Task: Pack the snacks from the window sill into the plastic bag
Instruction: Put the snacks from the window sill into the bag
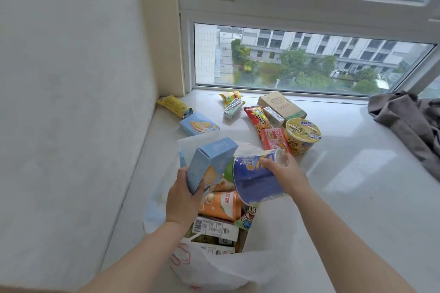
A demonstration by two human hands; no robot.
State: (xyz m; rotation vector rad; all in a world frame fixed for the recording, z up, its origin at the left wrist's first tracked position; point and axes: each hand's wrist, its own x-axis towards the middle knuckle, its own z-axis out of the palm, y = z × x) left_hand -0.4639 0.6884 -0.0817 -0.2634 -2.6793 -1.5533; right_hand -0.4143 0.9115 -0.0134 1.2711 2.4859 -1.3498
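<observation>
Both hands gripping snacks over the open plastic bag (214,266) — left hand (182,200) round a pale blue box (209,164), right hand (285,173) pinching a dark blue packet (257,181) — bag part-filled, roughly nine snacks left on the window sill (345,150) beyond.

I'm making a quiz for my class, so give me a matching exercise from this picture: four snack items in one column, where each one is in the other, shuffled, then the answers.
Things:
1. light blue box
2. dark blue snack packet
3. noodle cup
4. orange packet

Places:
A. inside the plastic bag
B. held in the right hand
C. lying on the window sill
D. held in the left hand

Pairs: 1-D, 2-B, 3-C, 4-A
</observation>
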